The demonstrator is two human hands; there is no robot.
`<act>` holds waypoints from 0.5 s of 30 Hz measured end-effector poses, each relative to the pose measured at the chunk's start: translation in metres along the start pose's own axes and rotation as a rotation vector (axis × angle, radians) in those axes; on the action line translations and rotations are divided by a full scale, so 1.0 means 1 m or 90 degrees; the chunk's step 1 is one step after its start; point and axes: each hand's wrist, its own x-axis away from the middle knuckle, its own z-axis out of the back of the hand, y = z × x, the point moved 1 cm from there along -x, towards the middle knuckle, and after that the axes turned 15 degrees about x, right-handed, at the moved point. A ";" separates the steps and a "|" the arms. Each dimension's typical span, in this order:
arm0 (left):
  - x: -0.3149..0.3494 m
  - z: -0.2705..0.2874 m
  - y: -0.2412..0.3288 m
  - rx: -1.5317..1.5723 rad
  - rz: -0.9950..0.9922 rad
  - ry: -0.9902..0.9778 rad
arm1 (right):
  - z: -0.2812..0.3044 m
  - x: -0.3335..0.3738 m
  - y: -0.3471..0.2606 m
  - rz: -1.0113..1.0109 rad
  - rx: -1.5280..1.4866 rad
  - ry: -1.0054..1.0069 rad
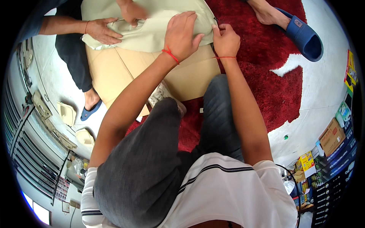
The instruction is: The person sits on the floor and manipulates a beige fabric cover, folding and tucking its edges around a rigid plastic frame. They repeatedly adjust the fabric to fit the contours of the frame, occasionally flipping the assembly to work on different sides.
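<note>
A smooth beige cover sheet (156, 40), perhaps vinyl or leather, lies over a broad curved piece in front of me. My left hand (181, 33) rests flat on it, fingers stretched out near its right part. At its right edge, my right hand (227, 41) is closed, thumb and fingers pinching the rim of the sheet. A co-worker's hand (102, 31) presses on the left side of the same sheet. Another of their hands (132, 12), partly blurred, works at a fold or opening there; what it holds is hidden. Under the sheet lies tan cardboard (190, 78).
A dark red rug (281, 95) with ragged edges spreads beneath. A foot in a blue slipper (302, 38) is at the upper right, another slipper (91, 111) at left. Beige molded parts (66, 113) lie along the left; boxes (332, 136) stand at right.
</note>
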 end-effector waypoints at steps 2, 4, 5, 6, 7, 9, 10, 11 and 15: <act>-0.005 -0.001 -0.001 0.012 0.010 0.001 | -0.002 -0.009 -0.004 0.006 0.027 0.035; -0.004 -0.001 0.001 0.004 0.003 -0.028 | -0.003 -0.016 -0.007 0.007 0.076 0.022; -0.003 0.001 0.002 -0.004 0.000 -0.038 | -0.002 -0.018 -0.011 0.012 0.061 0.023; -0.002 0.001 0.004 -0.015 0.011 -0.040 | 0.001 -0.018 -0.013 0.017 0.046 0.024; 0.001 0.001 0.008 -0.027 0.023 -0.041 | 0.002 -0.020 -0.017 0.024 0.031 0.024; 0.000 -0.002 0.013 -0.031 0.031 -0.045 | -0.001 -0.044 -0.025 0.115 0.009 0.099; -0.002 -0.004 0.013 -0.026 0.031 -0.047 | -0.001 -0.056 -0.028 0.162 -0.001 0.136; -0.002 -0.003 0.012 -0.027 0.036 -0.049 | -0.002 -0.065 -0.033 0.135 0.020 0.083; -0.001 0.001 0.008 -0.010 0.046 -0.064 | -0.001 -0.083 -0.040 0.059 0.055 -0.065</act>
